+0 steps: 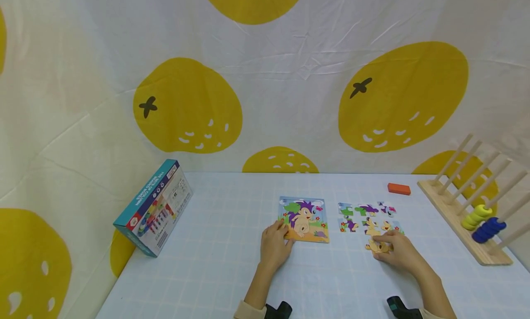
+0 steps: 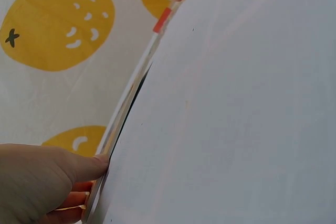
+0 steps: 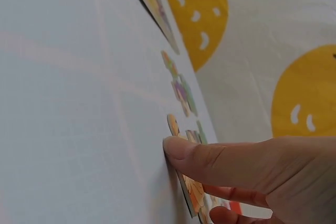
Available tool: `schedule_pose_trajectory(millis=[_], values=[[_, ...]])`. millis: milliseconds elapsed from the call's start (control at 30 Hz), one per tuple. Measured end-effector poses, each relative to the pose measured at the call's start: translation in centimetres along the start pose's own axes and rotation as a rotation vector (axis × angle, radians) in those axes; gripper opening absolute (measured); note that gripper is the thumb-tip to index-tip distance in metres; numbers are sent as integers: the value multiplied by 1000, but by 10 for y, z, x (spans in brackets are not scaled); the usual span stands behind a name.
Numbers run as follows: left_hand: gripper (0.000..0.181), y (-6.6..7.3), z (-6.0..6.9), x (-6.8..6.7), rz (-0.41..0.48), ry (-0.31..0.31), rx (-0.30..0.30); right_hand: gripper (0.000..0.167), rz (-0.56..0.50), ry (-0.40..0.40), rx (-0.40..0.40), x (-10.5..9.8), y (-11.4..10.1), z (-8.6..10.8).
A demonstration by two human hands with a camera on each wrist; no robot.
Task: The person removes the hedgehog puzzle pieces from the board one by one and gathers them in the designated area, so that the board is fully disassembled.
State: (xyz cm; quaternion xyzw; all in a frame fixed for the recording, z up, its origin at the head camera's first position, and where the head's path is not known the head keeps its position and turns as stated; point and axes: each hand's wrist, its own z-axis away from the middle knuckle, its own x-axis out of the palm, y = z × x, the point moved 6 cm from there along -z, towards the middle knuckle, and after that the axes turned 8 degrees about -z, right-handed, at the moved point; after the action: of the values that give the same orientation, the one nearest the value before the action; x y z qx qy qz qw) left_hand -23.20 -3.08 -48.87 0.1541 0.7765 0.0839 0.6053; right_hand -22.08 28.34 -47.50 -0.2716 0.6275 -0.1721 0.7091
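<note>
A square puzzle board (image 1: 305, 220) with a purple-haired hedgehog picture lies in the middle of the table in the head view. At its lower left corner my left hand (image 1: 275, 245) grips the board's edge; the left wrist view shows the thumb against that edge (image 2: 118, 129). Farther right, my right hand (image 1: 395, 250) pinches a tan puzzle piece (image 1: 374, 246) between thumb and fingers, just below the other pieces. Loose pieces, such as a green and purple one (image 1: 366, 210) and a flower one (image 1: 348, 225), lie in rough rows right of the board.
An orange-red block (image 1: 399, 189) lies behind the pieces. To the right stands a wooden peg rack (image 1: 459, 222) with yellow rings (image 1: 476, 217) and blue rings (image 1: 488, 230). A toy box (image 1: 153, 208) stands at the left edge. Behind the table hangs a fruit-print cloth (image 1: 290, 103).
</note>
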Motion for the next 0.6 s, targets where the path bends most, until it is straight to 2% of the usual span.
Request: schedule_pose_trajectory(millis=[300,600], values=[[39,-1,2,-3,5,43,43,43,-47,-25,-37,5,-4,0],[40,-1,1,-2,12,29,24,39,-47,-29,-59,7,-10,-4]])
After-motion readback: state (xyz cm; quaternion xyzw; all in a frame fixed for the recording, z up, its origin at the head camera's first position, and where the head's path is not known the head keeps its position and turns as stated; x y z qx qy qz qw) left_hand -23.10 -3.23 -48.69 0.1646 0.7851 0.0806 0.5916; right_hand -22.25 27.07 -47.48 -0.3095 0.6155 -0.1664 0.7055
